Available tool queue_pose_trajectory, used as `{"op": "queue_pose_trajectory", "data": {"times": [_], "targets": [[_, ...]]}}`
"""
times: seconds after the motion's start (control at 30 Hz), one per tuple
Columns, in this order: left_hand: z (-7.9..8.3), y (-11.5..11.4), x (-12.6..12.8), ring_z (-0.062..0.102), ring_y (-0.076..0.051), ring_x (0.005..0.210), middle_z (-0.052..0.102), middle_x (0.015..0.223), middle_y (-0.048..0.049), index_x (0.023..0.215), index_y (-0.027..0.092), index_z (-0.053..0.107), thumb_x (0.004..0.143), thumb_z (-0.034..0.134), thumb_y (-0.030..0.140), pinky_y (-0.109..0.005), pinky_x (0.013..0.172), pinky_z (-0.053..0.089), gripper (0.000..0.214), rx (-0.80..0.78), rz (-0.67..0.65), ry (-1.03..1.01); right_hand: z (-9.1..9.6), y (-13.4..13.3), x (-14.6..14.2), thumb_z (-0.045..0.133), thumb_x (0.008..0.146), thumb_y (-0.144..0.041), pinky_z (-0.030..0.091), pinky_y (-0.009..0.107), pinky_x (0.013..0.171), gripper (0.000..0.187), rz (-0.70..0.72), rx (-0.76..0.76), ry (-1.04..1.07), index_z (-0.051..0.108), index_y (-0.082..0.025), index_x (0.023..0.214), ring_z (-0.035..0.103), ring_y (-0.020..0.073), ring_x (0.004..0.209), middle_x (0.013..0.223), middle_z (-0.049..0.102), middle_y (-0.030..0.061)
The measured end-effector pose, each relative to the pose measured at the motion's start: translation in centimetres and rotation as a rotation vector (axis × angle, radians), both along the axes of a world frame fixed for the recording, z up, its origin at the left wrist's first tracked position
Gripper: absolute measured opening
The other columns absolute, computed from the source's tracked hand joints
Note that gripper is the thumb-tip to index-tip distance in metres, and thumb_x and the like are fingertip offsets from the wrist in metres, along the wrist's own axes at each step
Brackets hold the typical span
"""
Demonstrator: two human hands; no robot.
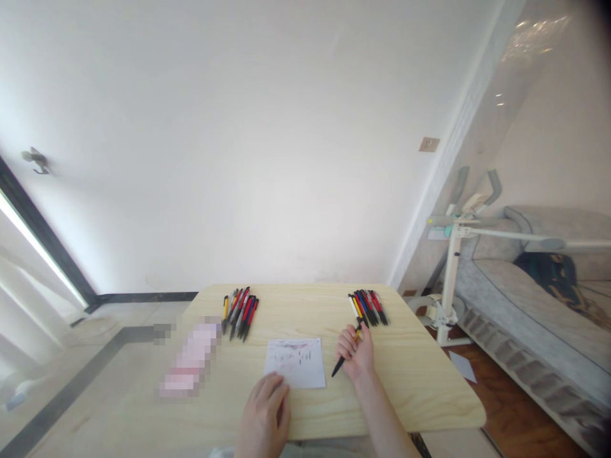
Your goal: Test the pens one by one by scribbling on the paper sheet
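My right hand [355, 351] is closed around a yellow and black ballpoint pen [338, 366]. Its dark tip points down and left, beside the right edge of a white sheet of paper [308, 375]. Reddish scribbles and short dark strokes mark the sheet. My left hand [265, 407] rests at the paper's lower left corner, fingers together and loosely bent, with nothing visible in it. Just beyond my right hand lies a row of pens [370, 308] in white, yellow, red, blue and black. Another group of pens [241, 315] lies farther left on the table.
The light wood table [405, 381] has rounded corners and stands close to a white wall [286, 159]. A pixelated pink patch [191, 362] covers its left side. To the right are white exercise equipment [451, 280], a grey sofa [515, 292] and a paper on the floor [463, 366].
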State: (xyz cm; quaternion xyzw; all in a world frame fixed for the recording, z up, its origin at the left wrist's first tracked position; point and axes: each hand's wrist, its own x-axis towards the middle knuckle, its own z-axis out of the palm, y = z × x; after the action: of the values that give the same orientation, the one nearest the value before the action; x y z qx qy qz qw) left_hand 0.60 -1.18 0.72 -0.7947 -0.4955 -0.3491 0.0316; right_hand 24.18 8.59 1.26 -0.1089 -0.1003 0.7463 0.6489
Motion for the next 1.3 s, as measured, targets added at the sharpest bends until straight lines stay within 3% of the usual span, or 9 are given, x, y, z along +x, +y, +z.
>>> {"op": "queue_pose_trajectory", "data": {"times": [0.8,1.3], "targets": [[-0.14,-0.08,-0.05,0.056,-0.023,0.102,0.063,0.101,-0.0078,0.094,0.021,0.061,0.078,0.051,0.015,-0.039,0.086,0.051,0.020,-0.005,0.007,0.022,0.06,-0.09,-0.16,0.052,0.084,-0.041,0.015,0.016,0.030,0.028,-0.021,0.009,-0.004,0.047,-0.018,0.068,0.027,0.0032,0.032,0.043,0.030,-0.0114],[0.15,-0.02,-0.02,0.058,-0.023,0.099,0.063,0.099,-0.0080,0.093,0.021,0.062,0.078,0.051,0.015,-0.038,0.084,0.052,0.019,0.025,-0.001,0.009,0.02,-0.08,-0.35,0.057,0.078,-0.037,0.019,0.015,0.029,0.023,-0.046,0.013,-0.052,0.048,-0.018,0.068,0.028,0.0032,0.032,0.044,0.032,-0.0113]]}}
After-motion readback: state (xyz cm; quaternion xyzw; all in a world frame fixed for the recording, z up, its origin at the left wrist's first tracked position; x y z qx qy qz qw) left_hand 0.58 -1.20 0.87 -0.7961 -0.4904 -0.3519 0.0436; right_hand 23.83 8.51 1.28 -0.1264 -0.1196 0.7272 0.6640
